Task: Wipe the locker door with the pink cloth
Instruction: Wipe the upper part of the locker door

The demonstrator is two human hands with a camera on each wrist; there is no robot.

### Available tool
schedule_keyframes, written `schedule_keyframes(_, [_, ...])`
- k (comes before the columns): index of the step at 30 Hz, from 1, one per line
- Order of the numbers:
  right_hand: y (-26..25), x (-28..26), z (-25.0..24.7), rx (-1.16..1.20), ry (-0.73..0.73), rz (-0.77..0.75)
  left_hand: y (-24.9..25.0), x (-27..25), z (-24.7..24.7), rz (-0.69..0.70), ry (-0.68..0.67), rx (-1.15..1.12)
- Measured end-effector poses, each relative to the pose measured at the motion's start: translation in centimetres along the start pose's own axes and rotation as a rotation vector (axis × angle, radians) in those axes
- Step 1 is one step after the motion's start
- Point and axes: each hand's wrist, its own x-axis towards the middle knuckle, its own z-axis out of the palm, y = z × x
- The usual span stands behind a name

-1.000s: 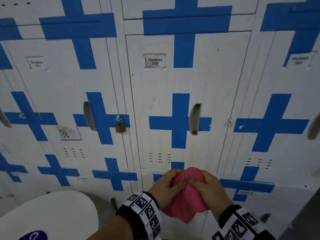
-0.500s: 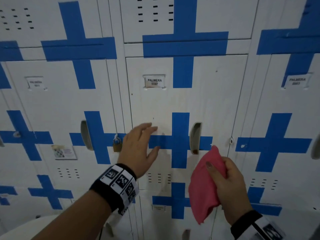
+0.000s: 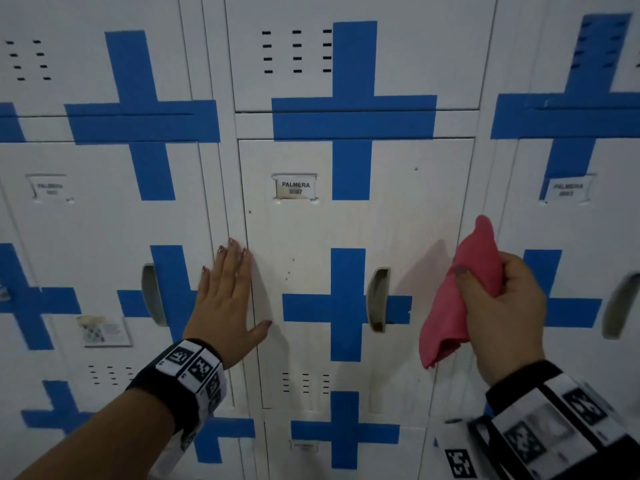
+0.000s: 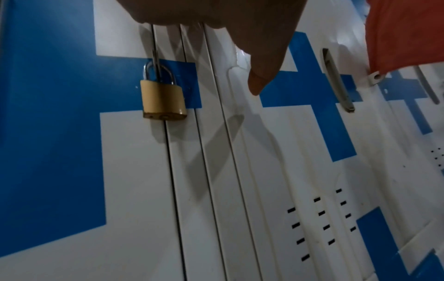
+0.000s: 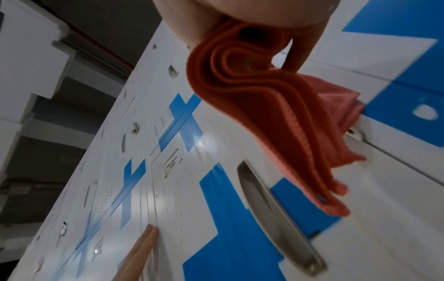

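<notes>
The white locker door (image 3: 304,237) labelled PALMERA, with a blue taped cross and a recessed metal handle (image 3: 378,299), fills the middle of the head view. My left hand (image 3: 228,299) lies flat, fingers straight, against the frame at the door's left edge. My right hand (image 3: 502,310) grips the bunched pink cloth (image 3: 460,299) at the door's right edge, level with the handle; its folds (image 5: 276,114) hang below the hand, and I cannot tell if they touch the door. The left thumb (image 4: 261,76) points down the door.
A brass padlock (image 4: 163,102) hangs on the neighbouring locker to the left, just below my left palm. More white lockers with blue crosses surround the door on all sides. A sticker (image 3: 104,330) sits on the left locker.
Both hands first held the cloth low together. The left hand let go and moved up to lie flat on the door's left edge. The right hand lifted the cloth up and right.
</notes>
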Motion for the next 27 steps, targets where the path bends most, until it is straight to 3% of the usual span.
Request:
schedule_keyframes(5, [-2.2,3.0,0.6,-0.148,0.013,-0.183,0.2,0.2,0.3,0.015,0.012,0.031])
schedule_keyframes(10, [-1.9,6.3,1.7,-0.389,0.035,-0.263,-0.5,0.4,0.6,0.056,0.013,0.062])
schedule_keyframes(16, [-0.4,6.7,3.5,-0.379,0.024,-0.291,-0.8,0.6,0.7,0.078,-0.014,0.047])
schedule_keyframes(27, [0.7,8.1,3.6,-0.407,0.004,-0.533,-1.0,0.5,1.0,0.061,-0.036,0.084])
